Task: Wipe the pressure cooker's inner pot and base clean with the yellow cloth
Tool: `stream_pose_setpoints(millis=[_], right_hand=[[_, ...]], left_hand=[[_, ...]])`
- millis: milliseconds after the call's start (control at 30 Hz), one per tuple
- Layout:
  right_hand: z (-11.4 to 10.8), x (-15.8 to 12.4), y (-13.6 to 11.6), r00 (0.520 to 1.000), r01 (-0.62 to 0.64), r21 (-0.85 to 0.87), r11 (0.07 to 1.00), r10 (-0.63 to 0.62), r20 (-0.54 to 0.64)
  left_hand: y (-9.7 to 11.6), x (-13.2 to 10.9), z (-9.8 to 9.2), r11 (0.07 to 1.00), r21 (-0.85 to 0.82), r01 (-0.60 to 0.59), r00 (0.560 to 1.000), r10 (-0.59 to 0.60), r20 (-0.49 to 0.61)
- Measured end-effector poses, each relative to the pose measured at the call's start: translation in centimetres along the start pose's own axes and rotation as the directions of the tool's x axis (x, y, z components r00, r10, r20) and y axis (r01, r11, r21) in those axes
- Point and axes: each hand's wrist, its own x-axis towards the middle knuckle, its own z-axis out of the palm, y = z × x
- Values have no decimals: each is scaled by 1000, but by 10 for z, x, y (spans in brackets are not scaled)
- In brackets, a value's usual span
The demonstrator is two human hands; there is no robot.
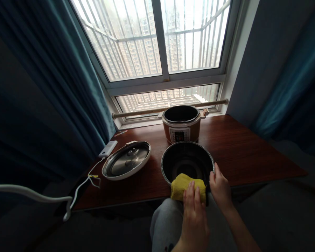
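Note:
A black inner pot [173, 157] with a speckled rim is at the table's front edge, its mouth tilted toward me. My right hand [221, 187] grips its right rim, thumb and fingers closed about the edge. Draped over the near rim is a folded yellow cloth [180, 187]. My left hand [195, 213] holds the cloth against the pot there, fingers laid along it; the thumb is hidden. Behind the pot stands an electric cooker [166, 129] with its top uncovered and a control panel on the front. A round lid [123, 162] lies underside up on the left.
The brown wooden table [241, 147] stands against a barred window [136, 42]. Left of the lid lies a white power bank [108, 148] with a white cable [80, 185] running off the table edge. Blue curtains [60, 59] hang at both sides. My knee [164, 220] is below the pot.

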Motion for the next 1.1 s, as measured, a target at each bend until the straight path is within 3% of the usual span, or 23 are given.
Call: stream_pose_setpoints(millis=[100,167,200,267,333,367,500,600,700,733,800,867,900,933,1000,1033,1100], right_hand=[[-6,-4,-6,984,140,30,990,-136,-116],[-12,-12,-18,941,323,16,946,-319,-112],[-16,-17,-25,897,441,20,897,-440,-39],[-23,-27,-41,743,640,83,763,-643,183],[-27,-36,-54,614,711,146,688,-708,348],[-28,-39,-59,599,712,148,687,-703,383],[-23,-43,-63,645,696,119,708,-689,331],[-21,-40,-57,629,709,204,675,-736,252],[-26,-36,-46,615,672,349,653,-755,227],[-30,-34,-42,643,624,400,672,-732,227],[-39,-30,-34,782,440,485,756,-588,208],[-47,-25,-25,943,156,578,801,-295,155],[-51,-21,-20,986,15,639,769,-116,116],[-55,-17,-14,995,-99,702,705,55,84],[-59,-8,-2,952,-195,780,594,305,6],[-61,-4,6,929,-190,776,601,365,-55],[-62,2,22,915,-147,690,708,362,-177]], left_hand=[[-3,-2,-5,981,-182,65,996,-75,-47],[-7,-2,-12,945,-305,121,985,-154,-84],[-9,-1,-16,917,-371,146,976,-194,-96],[-17,1,-27,841,-508,186,955,-276,-107],[-30,7,-37,773,-605,188,935,-330,-131],[-37,10,-42,760,-624,181,927,-344,-151],[-67,21,-48,806,-559,195,941,-315,-125],[-82,25,-44,841,-497,216,961,-272,-42],[-88,24,-41,888,-423,177,977,-211,-33],[-89,23,-42,907,-391,155,982,-185,-39],[-88,23,-42,944,-310,112,990,-133,-46],[-84,24,-43,974,-214,79,995,-91,-45],[-80,25,-43,983,-170,67,996,-75,-43],[-75,28,-43,990,-133,54,997,-60,-38],[-62,37,-39,996,-85,34,999,-35,-15],[-53,44,-36,997,-72,31,999,-30,13],[-33,60,-27,998,-50,46,993,-40,113]])
